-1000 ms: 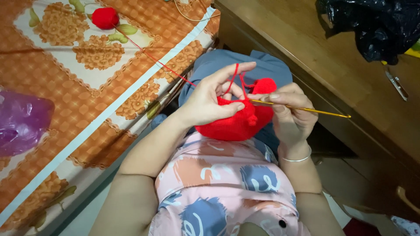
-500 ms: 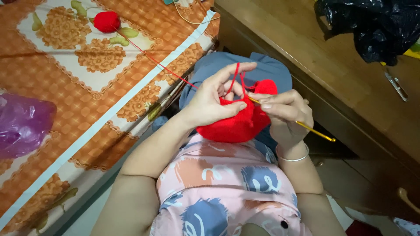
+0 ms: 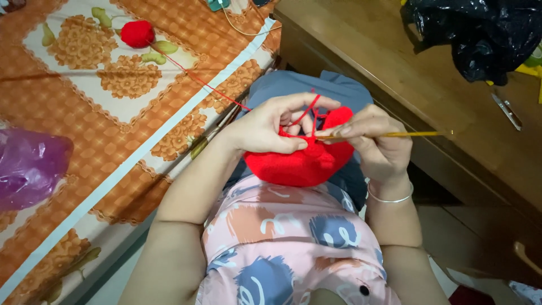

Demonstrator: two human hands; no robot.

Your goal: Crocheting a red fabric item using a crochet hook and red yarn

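Red crochet piece (image 3: 307,164) pinched in my left hand (image 3: 265,127), yarn (image 3: 307,113) looped over fingers for tension; my right hand (image 3: 378,144) gripped the hook (image 3: 395,134).

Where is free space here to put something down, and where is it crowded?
Free: bedspread between the red yarn ball and purple bag; wooden desk left of the black bag. Crowded: the lap, with both hands and red crochet piece.
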